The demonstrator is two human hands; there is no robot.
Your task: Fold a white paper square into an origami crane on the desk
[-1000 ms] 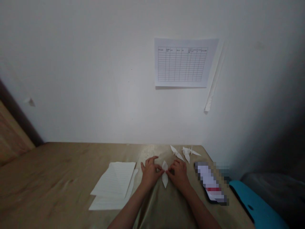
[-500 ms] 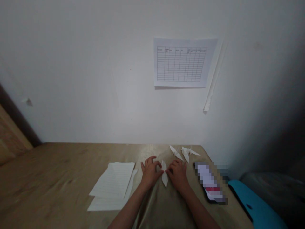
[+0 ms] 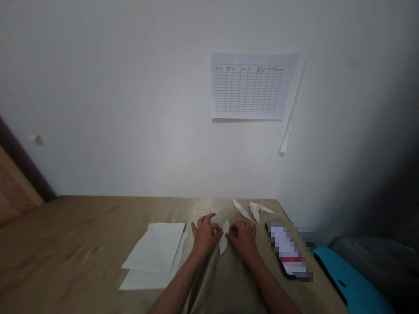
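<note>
Between my two hands is a small folded white paper [image 3: 224, 245], slim and pointed at both ends, lying over the table. My left hand [image 3: 206, 237] pinches its left side between thumb and index finger, with the other fingers raised. From the right, my right hand [image 3: 242, 237] pinches the opposite side, fingers curled. Just beyond my right hand lie folded paper birds [image 3: 255, 211], and another folded paper piece [image 3: 241, 210] rests to their left.
A stack of lined paper sheets [image 3: 155, 246] lies left of my hands on the brown-covered table [image 3: 81, 244]. At the right is a phone [image 3: 288, 250], its screen blurred. A blue object [image 3: 353, 279] stands beyond the right edge. A printed chart [image 3: 250, 89] hangs on the wall.
The folded paper has turned slightly, its near tip swinging left and its far tip right. Both hands keep their pinch, shifting only a little.
</note>
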